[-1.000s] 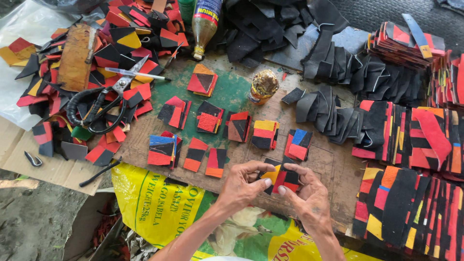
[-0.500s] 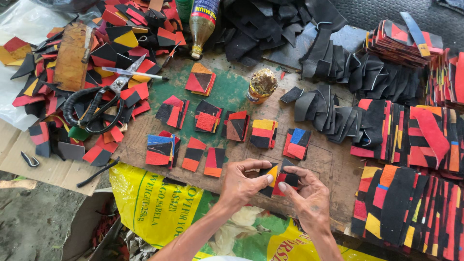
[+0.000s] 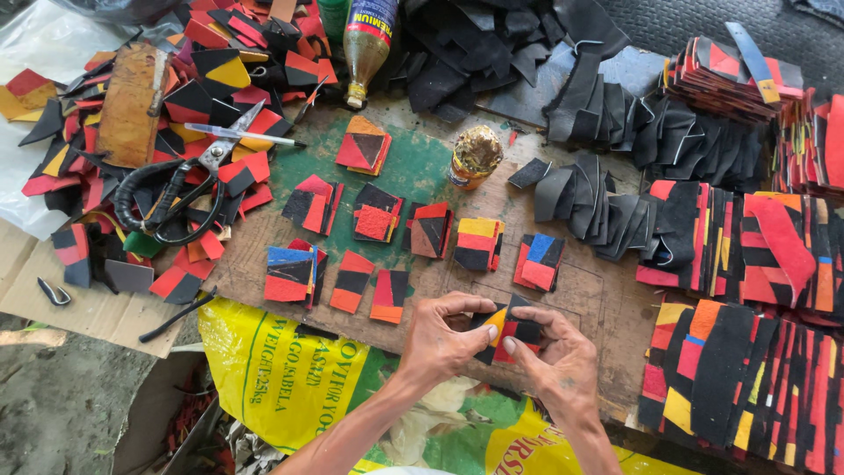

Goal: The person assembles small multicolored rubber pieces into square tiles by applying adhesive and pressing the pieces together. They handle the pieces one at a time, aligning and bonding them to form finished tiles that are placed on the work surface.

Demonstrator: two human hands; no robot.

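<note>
Fingers (image 3: 482, 310) cover much of the patchwork piece (image 3: 519, 327); bottle (image 3: 367, 40) top cropped.

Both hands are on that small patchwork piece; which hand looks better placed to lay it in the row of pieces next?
Left, probably. The left hand pinches the small patchwork piece on the side nearer the row of pieces on the board; the right hand holds its far edge, away from them.

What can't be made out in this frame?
Head view:
- Patch stack: mostly covered by the left hand and right hand; its layer count is unclear.
- Bottle: top edge cuts it off.
- Scissors: handles partly buried among scraps.
- Strip piles: right edge cuts them.
</note>
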